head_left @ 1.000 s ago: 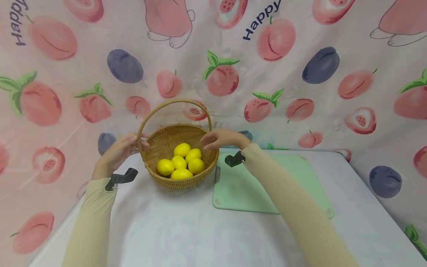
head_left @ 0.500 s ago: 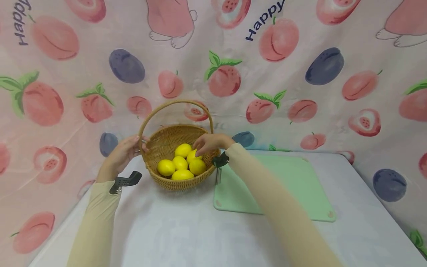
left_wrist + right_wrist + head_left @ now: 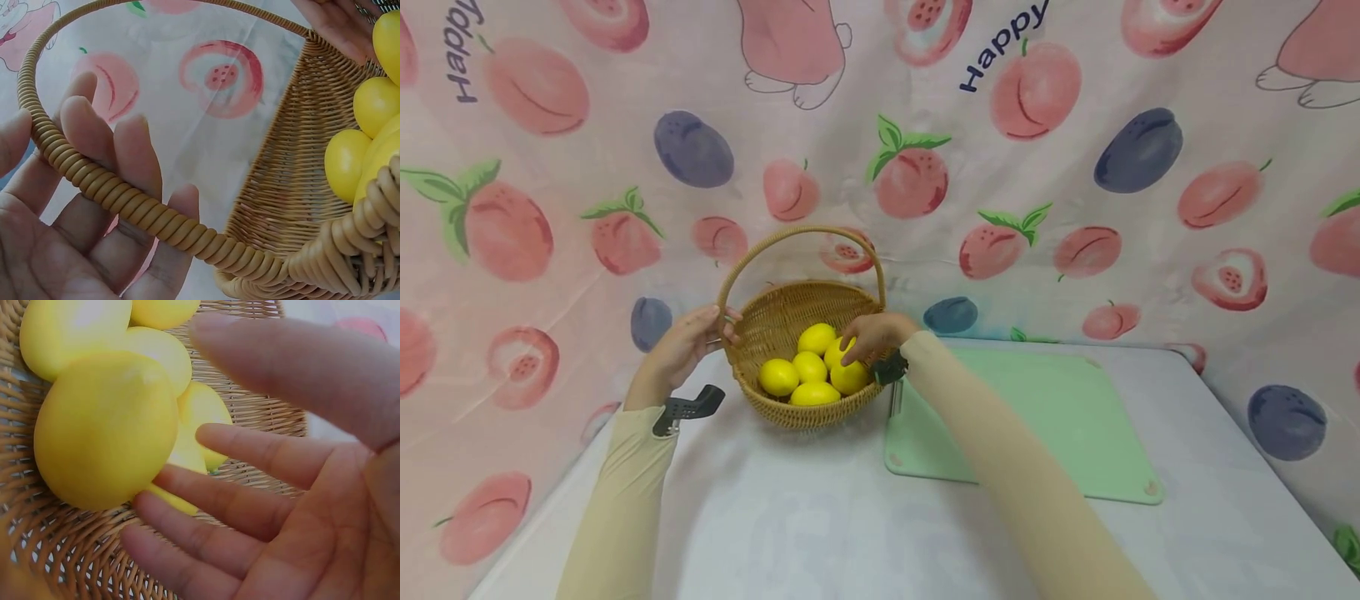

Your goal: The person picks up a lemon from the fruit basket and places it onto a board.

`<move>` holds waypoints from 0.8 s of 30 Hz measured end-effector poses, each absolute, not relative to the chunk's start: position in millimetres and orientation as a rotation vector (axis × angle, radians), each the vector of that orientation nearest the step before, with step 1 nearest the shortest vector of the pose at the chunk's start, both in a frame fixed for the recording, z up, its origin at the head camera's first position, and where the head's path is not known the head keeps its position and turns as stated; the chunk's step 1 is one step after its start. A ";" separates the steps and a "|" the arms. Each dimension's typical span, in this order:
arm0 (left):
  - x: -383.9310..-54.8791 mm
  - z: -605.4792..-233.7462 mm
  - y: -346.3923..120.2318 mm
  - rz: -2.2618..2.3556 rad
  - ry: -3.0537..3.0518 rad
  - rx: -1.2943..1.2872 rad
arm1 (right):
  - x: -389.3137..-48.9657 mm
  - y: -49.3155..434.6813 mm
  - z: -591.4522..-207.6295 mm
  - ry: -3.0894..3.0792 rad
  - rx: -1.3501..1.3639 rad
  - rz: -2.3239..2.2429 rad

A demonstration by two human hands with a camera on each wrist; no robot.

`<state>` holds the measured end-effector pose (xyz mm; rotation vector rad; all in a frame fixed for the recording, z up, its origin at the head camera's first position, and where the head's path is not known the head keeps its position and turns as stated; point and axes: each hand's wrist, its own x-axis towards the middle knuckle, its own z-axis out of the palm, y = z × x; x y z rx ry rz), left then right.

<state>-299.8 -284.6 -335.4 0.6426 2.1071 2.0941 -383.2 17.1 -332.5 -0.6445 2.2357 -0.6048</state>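
A wicker basket (image 3: pixel 782 308) with a tall arched handle (image 3: pixel 144 212) stands on the table. Several yellow lemons (image 3: pixel 808 367) lie inside it. My left hand (image 3: pixel 685 346) holds the left side of the handle, its fingers curled round from behind and the thumb (image 3: pixel 12 140) on the other side. Inside the basket, at its right, is my right hand (image 3: pixel 880 332). In the right wrist view its fingers (image 3: pixel 231 497) are spread and fairly straight, with fingertips right at the edge of the nearest lemon (image 3: pixel 106 431). The thumb (image 3: pixel 281 362) stands apart above the lemons.
A pale green cutting board (image 3: pixel 1037 417) lies right of the basket, partly covered by the right sleeve (image 3: pixel 992 450). The white tabletop (image 3: pixel 805 517) extends in front. A cloth printed with fruit (image 3: pixel 910 100) hangs close behind.
My right hand has moved left and down from the basket's right rim to the lemons inside. The left hand stays on the handle. The whole view has shifted slightly.
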 end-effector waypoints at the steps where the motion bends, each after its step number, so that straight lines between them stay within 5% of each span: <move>1: -299.8 -335.1 -284.6 2.091 2.110 0.642 | -383.0 17.0 -332.5 2.238 -0.631 -0.602; 8: -299.8 -333.9 -283.3 2.099 2.094 0.650 | -384.1 17.3 -328.8 2.216 -0.571 -0.536; 24: -298.6 -334.2 -282.3 2.112 2.116 0.624 | -388.7 22.8 -313.4 2.251 -0.951 -0.266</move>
